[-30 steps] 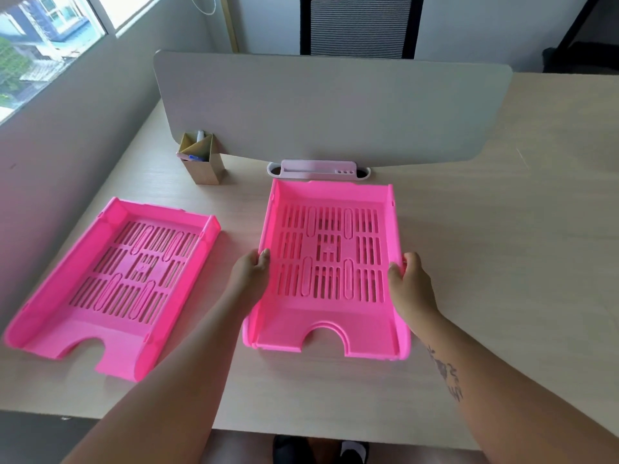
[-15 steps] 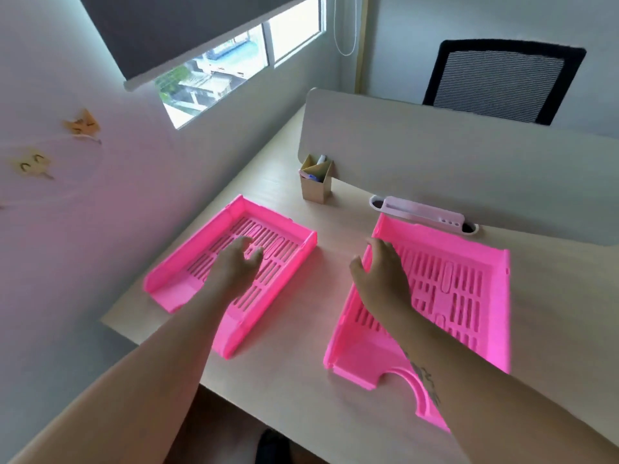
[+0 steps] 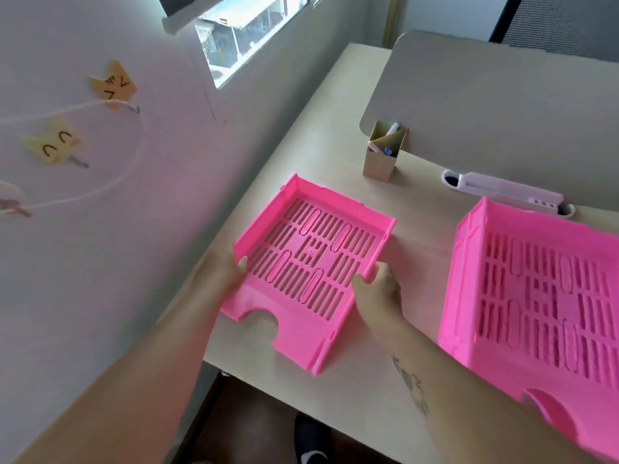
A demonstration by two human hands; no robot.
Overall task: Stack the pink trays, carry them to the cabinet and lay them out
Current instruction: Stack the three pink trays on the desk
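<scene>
So both hands, left hand and right hand, are clamped on the long sides of the left pink tray on the desk, and the other pink tray sits off to its right, long axes roughly parallel.

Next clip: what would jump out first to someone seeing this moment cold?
Two bright pink slotted trays on a pale desk. Both hands grip the left pink tray by its long sides, left hand on the wall side, right hand on the inner side. The right pink tray lies untouched near the divider, partly cut off by the frame edge.
</scene>
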